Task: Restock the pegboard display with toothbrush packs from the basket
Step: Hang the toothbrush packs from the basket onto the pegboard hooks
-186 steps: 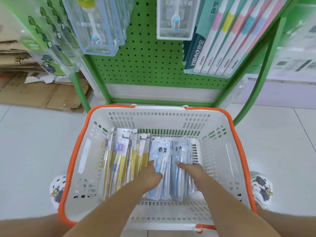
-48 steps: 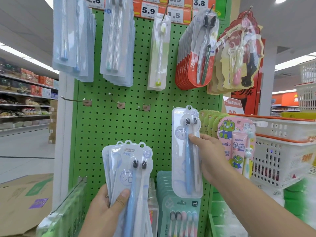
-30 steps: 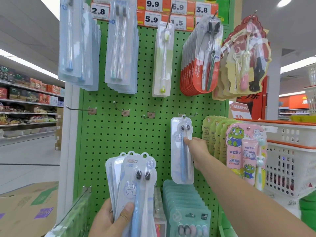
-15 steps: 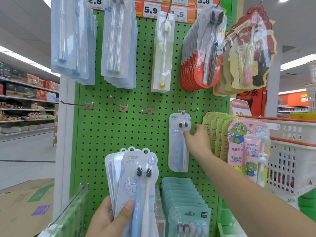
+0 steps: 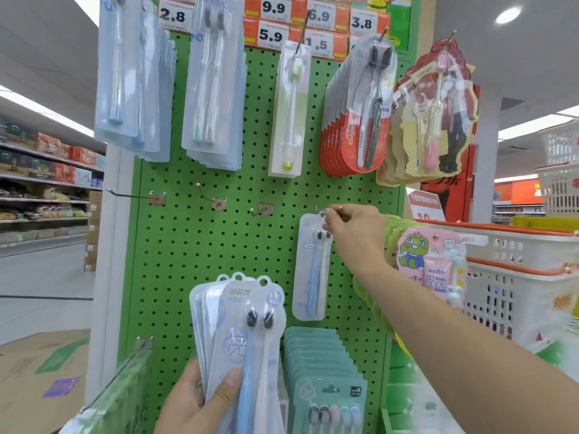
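a shopper-height view of a green perforated pegboard display [image 5: 194, 261] catches a restock in its early stage: one clear blister toothbrush pack with a blue brush [image 5: 310, 270] hangs from a metal peg hook [image 5: 329, 209] in the middle row, and the right hand [image 5: 354, 233] is at the top of that pack, fingertips curled in a pinch around the hook's tip and the pack's hang tab, seemingly seating it. the left hand [image 5: 200, 399] grips a fan of at least three more matching clear toothbrush packs [image 5: 241, 333] low in front of the board, thumb pressed across the front one. three bare metal hooks [image 5: 216, 198] to the left in the same row stand empty, so by this view most of the hanging is left to do. the basket the packs came from cannot be picked out with certainty; white plastic baskets with orange rims [image 5: 517, 261] sit stacked at the right.
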